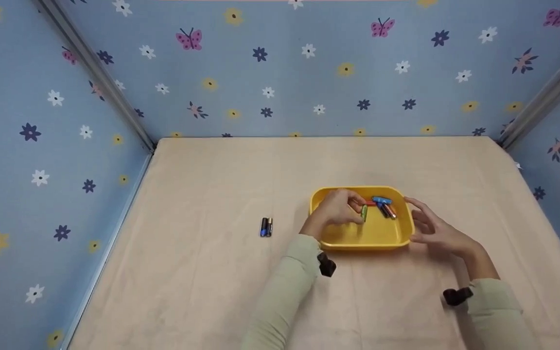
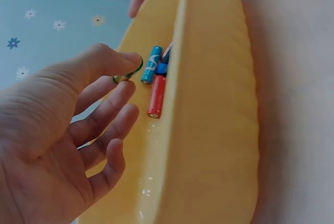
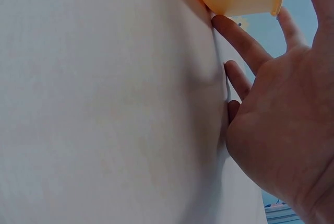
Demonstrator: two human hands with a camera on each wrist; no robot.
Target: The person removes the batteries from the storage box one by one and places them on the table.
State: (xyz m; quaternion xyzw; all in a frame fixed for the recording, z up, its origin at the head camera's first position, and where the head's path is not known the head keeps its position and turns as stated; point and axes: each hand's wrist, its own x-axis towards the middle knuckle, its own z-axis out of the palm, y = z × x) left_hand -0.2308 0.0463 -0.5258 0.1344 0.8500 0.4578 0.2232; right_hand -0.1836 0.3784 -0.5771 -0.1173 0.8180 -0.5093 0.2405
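In the head view my left hand reaches over the left part of a yellow plastic tub. Its thumb and fingertips pinch a small green battery, mostly covered by the thumb in the left wrist view. Several other batteries lie in the tub: a light-blue one and a red one show plainly, with dark ones beside them. At the tub's right end, my right hand has its fingers spread and extended, fingertips right at the tub's wall.
Left of the tub, a black-and-blue battery and a black-and-gold battery lie side by side on the cloth-covered table. Blue flowered panels enclose the table at the back and both sides.
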